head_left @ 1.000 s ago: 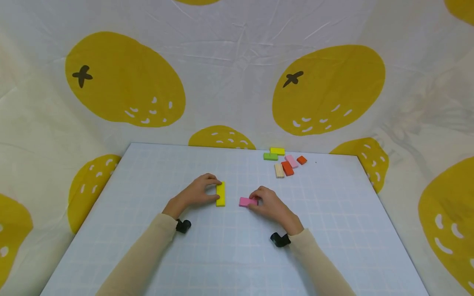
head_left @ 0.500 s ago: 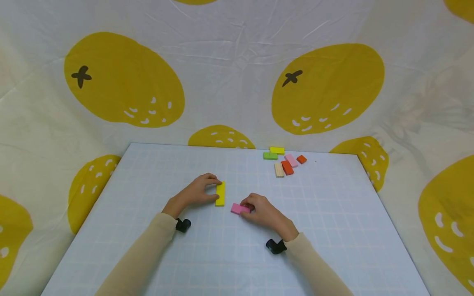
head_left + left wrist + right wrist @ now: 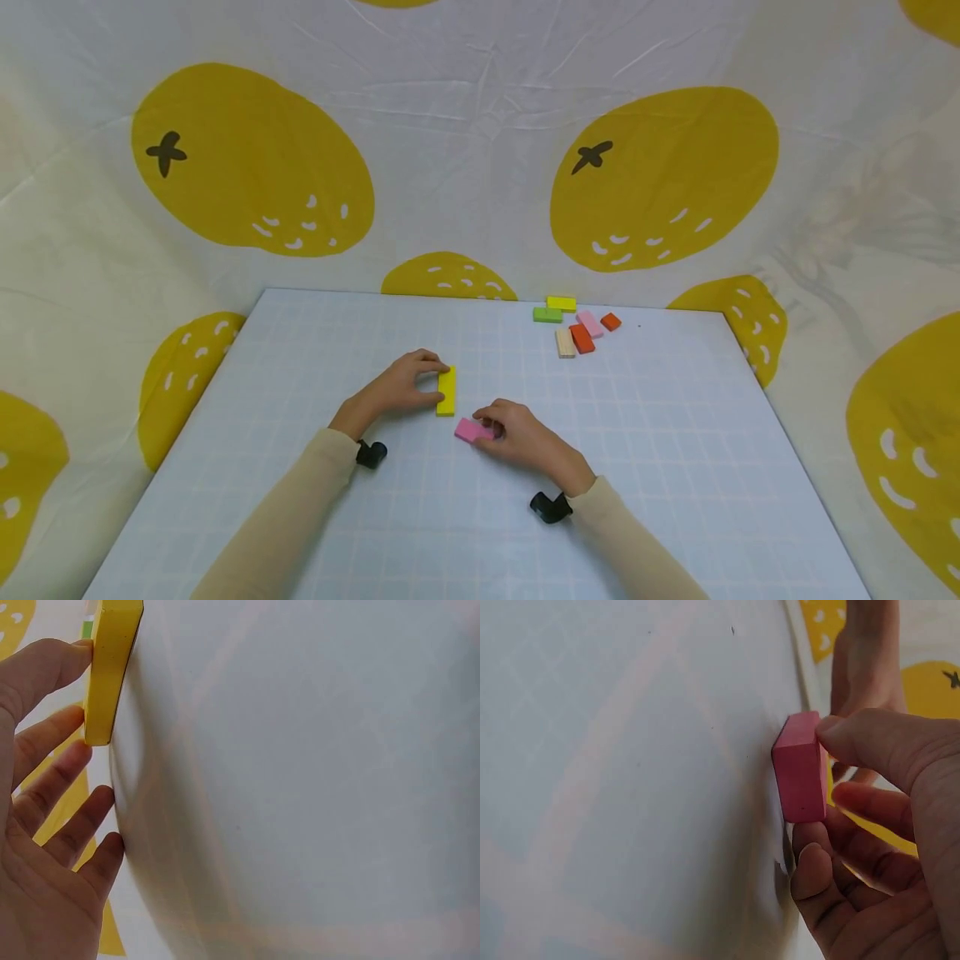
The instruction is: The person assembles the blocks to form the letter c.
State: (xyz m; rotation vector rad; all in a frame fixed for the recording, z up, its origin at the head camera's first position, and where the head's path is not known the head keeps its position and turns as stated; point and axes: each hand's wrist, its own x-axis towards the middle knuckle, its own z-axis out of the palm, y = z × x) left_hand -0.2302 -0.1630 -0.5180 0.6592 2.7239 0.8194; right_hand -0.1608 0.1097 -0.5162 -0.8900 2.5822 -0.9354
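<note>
Left hand [image 3: 401, 386]: fingers loosely spread, thumb and index touching left side of yellow block [image 3: 447, 392]
Right hand [image 3: 521, 435]: fingers pinching right end of pink block [image 3: 469, 430], left end protruding
Pink gap: near yellow's near end, apart

Left hand [image 3: 397, 388] touching yellow block [image 3: 447, 392]. Right hand [image 3: 522, 435] apparently pinching pink block [image 3: 471, 430], partly hidden. Small blocks [image 3: 582, 339] grouped near table [image 3: 420, 533] far edge.

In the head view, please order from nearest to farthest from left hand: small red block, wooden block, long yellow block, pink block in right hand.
1. Long yellow block, touching left hand.
2. Pink block, in right hand.
3. Wooden block, back right.
4. Small red block, farther right.
</note>
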